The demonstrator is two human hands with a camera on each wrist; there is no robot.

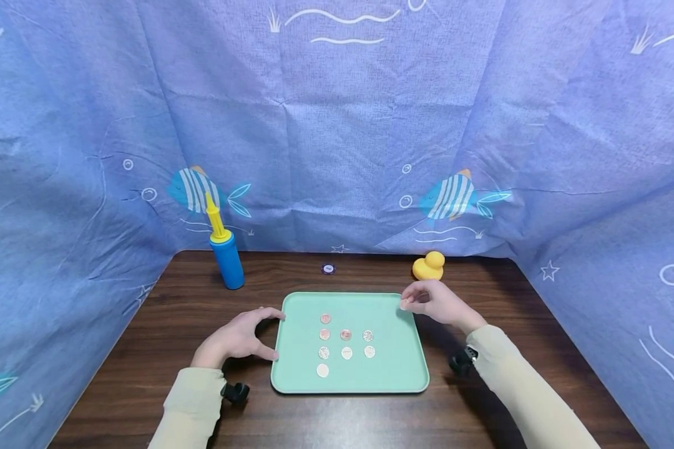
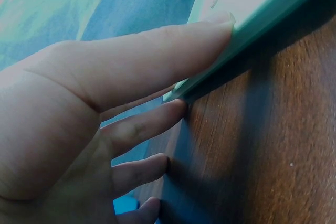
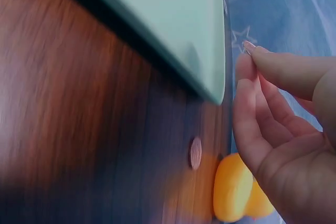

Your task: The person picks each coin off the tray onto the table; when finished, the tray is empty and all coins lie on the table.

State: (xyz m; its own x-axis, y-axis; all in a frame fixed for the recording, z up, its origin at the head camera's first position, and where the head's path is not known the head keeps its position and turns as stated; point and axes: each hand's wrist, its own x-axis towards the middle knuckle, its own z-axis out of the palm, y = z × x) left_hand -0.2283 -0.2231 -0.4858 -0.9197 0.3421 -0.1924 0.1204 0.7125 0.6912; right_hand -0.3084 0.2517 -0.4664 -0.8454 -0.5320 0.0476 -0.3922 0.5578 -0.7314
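A mint-green tray (image 1: 393, 368) lies in the middle of the dark wooden table, with several coins (image 1: 346, 335) set out in rows on it. My left hand (image 1: 275, 335) rests against the tray's left edge. Its thumb lies along the rim (image 2: 262, 19) and its fingers spread beside the far left corner. My right hand (image 1: 405, 304) hovers at the tray's far right corner (image 3: 173, 14). There its thumb and forefinger (image 3: 247, 51) pinch a small thin coin, seen edge-on. Another coin (image 3: 195, 153) lies on the table by a yellow rubber duck (image 3: 233, 187).
The duck (image 1: 429, 266) stands behind the right hand at the table's back. A blue and yellow hand pump (image 1: 224, 249) stands upright at the back left, and a small purple disc (image 1: 328, 269) lies behind the tray. Blue fish-print cloth walls in the table on three sides.
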